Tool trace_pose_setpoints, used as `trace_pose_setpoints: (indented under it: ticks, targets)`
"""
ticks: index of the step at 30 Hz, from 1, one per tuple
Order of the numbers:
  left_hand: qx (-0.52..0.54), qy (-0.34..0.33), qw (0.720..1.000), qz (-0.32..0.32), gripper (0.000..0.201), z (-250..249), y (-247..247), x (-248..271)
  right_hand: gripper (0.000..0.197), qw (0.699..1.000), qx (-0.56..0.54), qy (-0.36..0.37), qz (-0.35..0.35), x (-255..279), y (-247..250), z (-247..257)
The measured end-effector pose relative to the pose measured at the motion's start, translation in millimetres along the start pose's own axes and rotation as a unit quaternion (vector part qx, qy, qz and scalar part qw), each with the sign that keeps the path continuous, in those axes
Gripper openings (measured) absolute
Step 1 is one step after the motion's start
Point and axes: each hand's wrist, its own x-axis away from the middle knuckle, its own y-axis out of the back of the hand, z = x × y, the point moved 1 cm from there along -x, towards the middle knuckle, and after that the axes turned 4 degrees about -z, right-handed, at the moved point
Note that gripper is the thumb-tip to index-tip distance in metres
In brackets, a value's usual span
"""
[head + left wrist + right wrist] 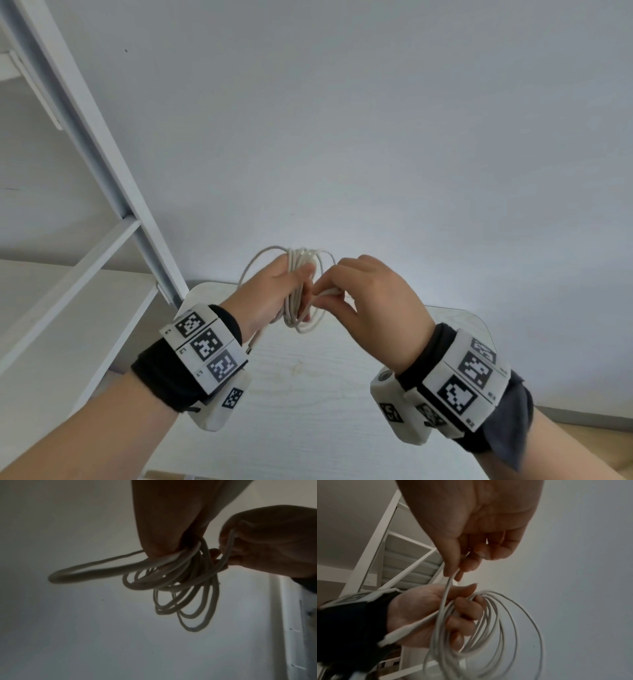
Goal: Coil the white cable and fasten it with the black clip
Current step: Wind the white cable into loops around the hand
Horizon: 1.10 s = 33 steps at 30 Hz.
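A plain pale wall fills the room behind, with a white shelf frame (pixel 85 144) slanting up on the left and a light wooden tabletop (pixel 308 394) below the raised hands.

Both hands work in the air above that table. The left hand (pixel 274 294) has its fingers curled through a bundle of white cable (pixel 298 274), the loops gathered in the fist and spilling out above and below it. In the right wrist view the loops hang as a rough ring off the far side of those fingers, and a white plug end (pixel 399 634) lies across the left palm, pointing back toward the wrist. The right hand (pixel 373 298) is just beside the left, thumb and forefinger pinching the free strand of the cable, its other fingers loosely curled.

What matters is that short free strand: it runs from the right hand's fingertips (pixel 452 569) straight down into the left fist, almost across the plane of the loops, not along them. I judge the coiling nearly done, with only this tail left to lay in or wrap round the bundle; the right hand is the one placed to do it, while the left keeps the ring together.

No black clip shows in any view, so fastening looks some way off.
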Motion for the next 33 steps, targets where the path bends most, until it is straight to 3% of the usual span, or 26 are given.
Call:
trace_pose_setpoints:
  ticks: [4, 7, 10, 12, 15, 17, 20, 25, 29, 33]
  targets:
    - [0.053, 0.006, 0.997, 0.061, 0.035, -5, -13, 12, 0.018, 0.999, -0.027, -0.009, -0.016, -10, 1, -10]
    - [0.132, 0.039, 0.987, 0.085, 0.039, -6, -15, 18, 0.009, 0.997, -0.066, -0.010, -0.042, -11, -3, -15]
    - [0.139, 0.083, 0.979, 0.121, 0.059, -9, -22, 25, 0.010, 0.992, -0.111, -0.035, -0.042, -10, -9, -17]
    - [0.102, 0.090, 0.981, 0.136, 0.076, -9, -24, 28, 0.018, 0.984, -0.161, -0.082, -0.009, -7, -12, -18]
    - [0.081, 0.082, 0.980, 0.164, 0.071, -11, -20, 29, 0.017, 0.959, -0.245, -0.126, 0.071, -3, -13, -22]
    - [0.075, 0.089, 0.974, 0.195, 0.072, -13, -15, 28, 0.029, 0.930, -0.315, -0.143, 0.124, 0, -11, -22]
    - [0.042, 0.082, 0.969, 0.230, 0.077, -20, -14, 28, 0.022, 0.935, -0.297, -0.144, 0.129, 5, -12, -17]
    - [-0.051, 0.044, 0.988, 0.136, 0.068, -22, -21, 30, 0.018, 0.937, -0.309, -0.164, 0.021, 16, -23, -13]
    - [-0.104, -0.019, 0.994, -0.018, 0.060, -10, -27, 29, 0.009, 0.898, -0.375, -0.217, -0.072, 19, -30, -7]
    - [-0.097, -0.093, 0.986, -0.096, 0.049, 4, -23, 36, 0.010, 0.868, -0.396, -0.258, -0.154, 20, -31, 3]
